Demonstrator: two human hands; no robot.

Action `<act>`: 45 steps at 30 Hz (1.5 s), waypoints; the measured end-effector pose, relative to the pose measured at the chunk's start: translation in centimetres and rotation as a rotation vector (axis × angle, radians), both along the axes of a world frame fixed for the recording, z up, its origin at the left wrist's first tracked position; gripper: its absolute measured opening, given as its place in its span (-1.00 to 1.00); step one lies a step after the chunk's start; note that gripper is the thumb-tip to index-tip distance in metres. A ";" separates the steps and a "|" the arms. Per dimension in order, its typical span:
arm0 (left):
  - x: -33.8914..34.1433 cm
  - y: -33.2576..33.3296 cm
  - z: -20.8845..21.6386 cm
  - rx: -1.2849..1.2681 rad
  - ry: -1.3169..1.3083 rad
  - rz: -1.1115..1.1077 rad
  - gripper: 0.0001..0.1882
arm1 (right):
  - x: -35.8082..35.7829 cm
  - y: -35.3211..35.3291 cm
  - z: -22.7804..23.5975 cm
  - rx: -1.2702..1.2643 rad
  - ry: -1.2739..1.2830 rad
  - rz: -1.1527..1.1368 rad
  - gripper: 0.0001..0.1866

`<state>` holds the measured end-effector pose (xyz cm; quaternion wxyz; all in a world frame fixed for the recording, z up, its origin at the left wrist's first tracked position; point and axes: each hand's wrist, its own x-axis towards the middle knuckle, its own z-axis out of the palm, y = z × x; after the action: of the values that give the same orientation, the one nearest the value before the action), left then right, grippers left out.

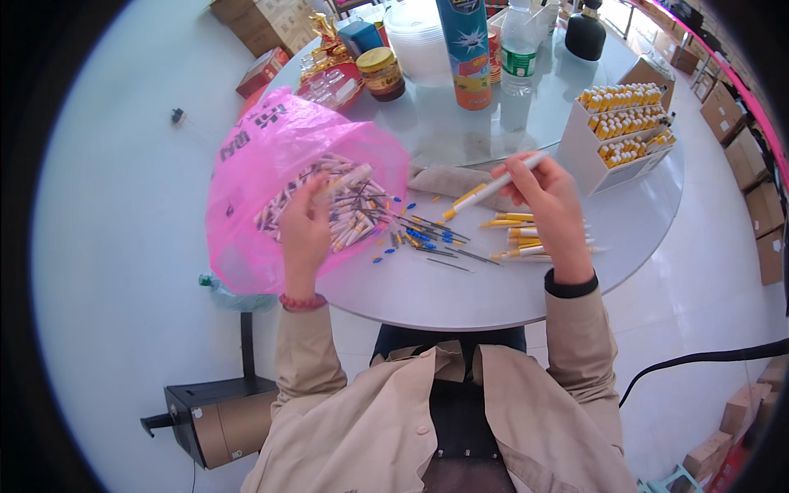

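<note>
Taken from the middle of the view, with twelve o'clock away from the person, a pink plastic bag (234, 193) lies at ten o'clock on the round counter (460, 300), dark printed characters tilted and creased along its upper side. Printing is also borne by the tall blue-and-orange spray can (470, 70) near one o'clock and by the green label of the clear bottle (518, 62) beside it; the label on the front of the white pen rack (578, 146) at two o'clock is too small to be read. The can and the bottle are cut off by the upper edge. A white pen (491, 192) with a yellow end is gripped at two o'clock by the right hand (549, 195), the fingers closed around its barrel. The left hand (304, 234) is held at the bag's mouth, fingers partly curled but blurred; whether the pale piece by the fingertips is gripped cannot be told. Part of the heap of pale pen pieces (353, 234) in the bag is hidden by that hand. Dark thin rods and small blue pieces (422, 236) are scattered near one o'clock, and yellow-and-white pens (526, 234) at three o'clock are partly covered by the right hand.
</note>
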<state>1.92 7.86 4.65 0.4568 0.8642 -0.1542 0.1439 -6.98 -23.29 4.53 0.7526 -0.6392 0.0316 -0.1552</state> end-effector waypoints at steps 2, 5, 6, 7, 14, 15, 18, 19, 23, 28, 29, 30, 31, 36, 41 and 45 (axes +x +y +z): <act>-1.8 -2.1 -0.2 -0.361 0.312 -0.231 -0.72 | -1.5 -1.3 -0.3 -0.031 -0.031 -0.044 -0.81; -2.5 -4.1 -0.2 -0.897 0.790 -0.601 -0.69 | -3.2 -2.6 -0.8 -0.084 0.036 -0.132 -0.84; -2.5 -4.7 -0.3 -0.926 0.833 -0.620 -0.69 | -3.5 -2.9 -1.0 -0.088 0.081 -0.167 -0.84; -2.5 -5.3 -0.4 -0.952 0.878 -0.636 -0.68 | -3.9 -3.0 -1.2 -0.097 0.057 -0.180 -0.85; -0.8 -5.5 -1.8 -0.612 0.756 -0.662 -0.77 | -5.0 -4.7 -2.3 -0.413 0.266 -0.272 -0.89; -0.7 -5.1 -1.9 -0.507 0.709 -0.668 -0.77 | -5.1 -5.1 -2.4 -0.491 0.325 -0.267 -0.89; -0.7 -4.4 -2.4 -0.397 0.643 -0.690 -0.74 | -4.7 -5.5 -2.1 -0.941 0.125 -0.325 -0.91; -0.8 -4.2 -2.6 -0.413 0.654 -0.704 -0.72 | -4.5 -5.2 -2.0 -1.008 0.087 -0.371 -0.92; -0.9 -3.9 -3.0 -0.512 0.776 -0.704 -0.64 | -3.0 -2.1 -0.5 -1.037 0.027 -0.236 -0.94; -0.5 -4.0 -3.6 -0.715 0.823 -0.742 -0.59 | -0.2 3.9 0.1 -1.034 0.057 0.258 -0.92; -0.5 -3.9 -3.6 -0.786 0.870 -0.746 -0.60 | 0.5 4.5 0.1 -1.099 0.035 0.316 -0.91; -0.6 -3.7 -3.6 -0.857 0.914 -0.750 -0.60 | 1.2 5.0 0.1 -1.147 0.023 0.280 -0.91; -0.5 -3.6 -3.6 -0.911 0.921 -0.738 -0.62 | 2.1 5.4 -0.1 -1.192 0.009 0.242 -0.91; -0.2 -3.3 -4.2 -1.081 0.845 -0.735 -0.67 | 4.1 6.0 -0.4 -1.262 0.010 0.170 -0.92; -0.5 -3.3 -4.3 -0.969 0.608 -0.741 -0.73 | 4.6 7.0 -1.0 -1.140 -0.106 0.161 -0.92; -2.0 -3.3 -3.6 -0.508 0.741 -1.302 -0.77 | 5.0 7.6 -1.1 -1.128 -0.127 0.203 -0.90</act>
<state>-0.08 4.59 1.05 0.6543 0.4610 -0.4290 -0.4187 -1.96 -15.69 3.44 0.3067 -0.9309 -0.1630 -0.1132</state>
